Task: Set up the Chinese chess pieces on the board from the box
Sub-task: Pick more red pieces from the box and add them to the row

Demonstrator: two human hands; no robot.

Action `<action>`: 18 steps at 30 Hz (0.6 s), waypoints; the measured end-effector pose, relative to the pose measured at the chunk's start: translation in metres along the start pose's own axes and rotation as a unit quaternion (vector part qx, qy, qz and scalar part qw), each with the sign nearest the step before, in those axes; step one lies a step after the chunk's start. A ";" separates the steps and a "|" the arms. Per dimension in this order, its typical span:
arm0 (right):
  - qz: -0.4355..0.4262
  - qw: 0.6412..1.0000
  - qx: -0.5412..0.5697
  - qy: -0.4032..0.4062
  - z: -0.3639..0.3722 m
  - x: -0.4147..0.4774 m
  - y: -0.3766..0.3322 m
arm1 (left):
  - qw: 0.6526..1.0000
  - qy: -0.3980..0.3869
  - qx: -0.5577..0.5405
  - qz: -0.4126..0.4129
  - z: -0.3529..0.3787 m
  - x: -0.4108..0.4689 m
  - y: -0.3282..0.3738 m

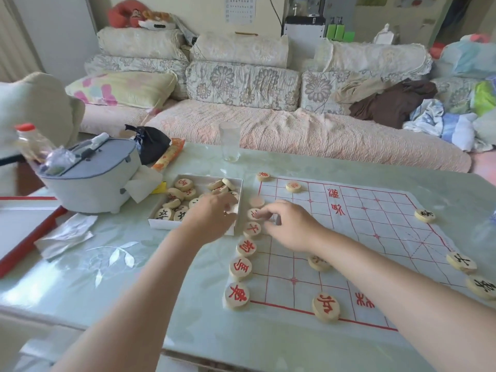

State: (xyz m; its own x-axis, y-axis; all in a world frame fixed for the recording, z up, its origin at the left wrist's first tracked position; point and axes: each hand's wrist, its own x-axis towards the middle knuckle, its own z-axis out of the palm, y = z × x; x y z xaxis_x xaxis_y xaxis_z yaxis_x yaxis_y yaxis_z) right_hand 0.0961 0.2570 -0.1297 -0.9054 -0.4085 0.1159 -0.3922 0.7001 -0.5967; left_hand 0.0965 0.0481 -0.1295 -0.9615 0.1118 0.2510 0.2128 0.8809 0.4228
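A white paper board (357, 224) with red grid lines lies on the table. Round wooden pieces with red characters stand along its left edge, among them one at the near corner (236, 295) and one at the far corner (263, 176). Black-character pieces (425, 215) sit along the right edge. A white box (161, 222) left of the board holds several loose pieces. My left hand (212, 214) reaches into the box's near right corner, fingers curled; what it holds is hidden. My right hand (288, 224) pinches a red piece (253, 213) on the board's left edge.
A drinking glass (230, 142) stands behind the board. A grey-white lidded container (91, 173), a black bag (150, 143), tissues (67, 234) and a red-edged tray (24, 232) crowd the table's left side. A sofa runs behind the table.
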 end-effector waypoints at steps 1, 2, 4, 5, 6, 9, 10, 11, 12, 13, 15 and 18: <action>-0.006 1.000 -0.002 -0.006 0.006 0.012 -0.009 | 1.000 0.015 0.000 -0.020 -0.006 0.001 -0.014; -0.011 1.000 -0.005 -0.011 0.013 0.024 -0.017 | 0.999 0.027 -0.001 -0.039 -0.010 0.001 -0.028; -0.016 1.000 -0.008 -0.023 0.024 0.048 -0.033 | 0.997 0.043 0.001 -0.071 -0.018 0.001 -0.054; -0.018 0.999 -0.014 -0.029 0.029 0.060 -0.041 | 0.995 0.048 0.005 -0.085 -0.021 0.000 -0.066; -0.020 0.999 -0.025 -0.036 0.034 0.071 -0.048 | 0.994 0.053 0.015 -0.098 -0.024 -0.002 -0.077; -0.029 0.996 -0.059 -0.052 0.049 0.106 -0.064 | 0.988 0.059 0.056 -0.131 -0.032 -0.004 -0.105; -0.030 0.995 -0.069 -0.057 0.054 0.116 -0.068 | 0.987 0.060 0.057 -0.138 -0.035 -0.003 -0.113; -0.030 0.994 -0.080 -0.063 0.058 0.125 -0.073 | 0.986 0.062 0.049 -0.147 -0.037 -0.002 -0.121; -0.031 0.993 -0.090 -0.068 0.063 0.135 -0.077 | 0.985 0.068 0.037 -0.156 -0.038 -0.001 -0.129; -0.033 0.992 -0.101 -0.073 0.068 0.143 -0.082 | 0.983 0.074 0.024 -0.163 -0.039 0.000 -0.136; -0.039 0.989 -0.119 -0.079 0.079 0.159 -0.090 | 0.981 0.074 0.008 -0.178 -0.038 0.002 -0.147; -0.048 0.985 -0.147 -0.076 0.095 0.178 -0.102 | 0.981 0.057 -0.001 -0.185 -0.033 0.006 -0.153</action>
State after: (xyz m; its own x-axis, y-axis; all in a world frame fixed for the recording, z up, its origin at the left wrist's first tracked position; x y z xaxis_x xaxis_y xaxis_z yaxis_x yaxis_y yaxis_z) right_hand -0.0094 0.0575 -0.1237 -0.8358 -0.5483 0.0269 -0.5251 0.7842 -0.3305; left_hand 0.0641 -0.1014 -0.1643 -0.9477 -0.2670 0.1751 -0.1462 0.8503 0.5055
